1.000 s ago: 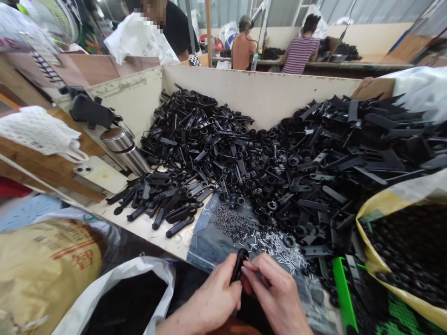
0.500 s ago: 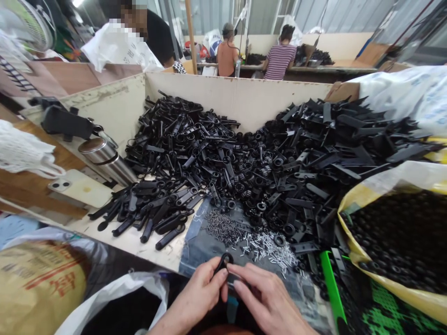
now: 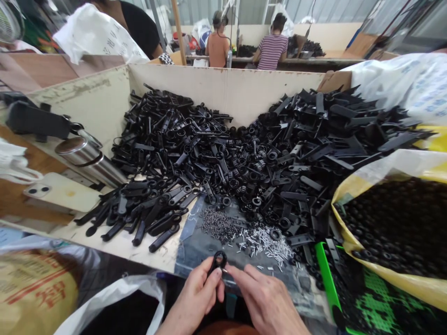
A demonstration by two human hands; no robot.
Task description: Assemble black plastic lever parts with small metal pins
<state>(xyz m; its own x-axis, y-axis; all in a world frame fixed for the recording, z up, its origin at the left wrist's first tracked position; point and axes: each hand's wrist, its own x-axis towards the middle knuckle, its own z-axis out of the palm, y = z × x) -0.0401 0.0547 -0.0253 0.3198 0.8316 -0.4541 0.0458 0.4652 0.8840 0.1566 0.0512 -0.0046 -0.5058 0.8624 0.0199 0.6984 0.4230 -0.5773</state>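
My left hand (image 3: 197,293) is closed round a black plastic handle with a ring-shaped end (image 3: 220,257); the ring points up and away, and the handle's lower part is hidden in the fingers. My right hand (image 3: 263,291) comes in from the right, its index fingertip beside the ring. A small metal pin (image 3: 224,271) shows at that fingertip, against the black part; the right thumb is mostly hidden. Just beyond the hands, loose silvery pins (image 3: 270,246) and a heap of tiny dark screws (image 3: 218,223) lie on a dark sheet (image 3: 190,253).
Black plastic parts (image 3: 167,125) are piled against the back board. Similar handles (image 3: 139,214) lie at front left, near a steel flask (image 3: 91,160) and a phone (image 3: 63,193). A yellow-edged sack (image 3: 344,232) and green basket (image 3: 328,284) stand right; a white bag (image 3: 111,288) is front left. People sit beyond.
The view has turned slightly right and down. My right fingers have drawn back a little from the ring, and a small metal pin now shows at the fingertip. My left hand keeps its hold.
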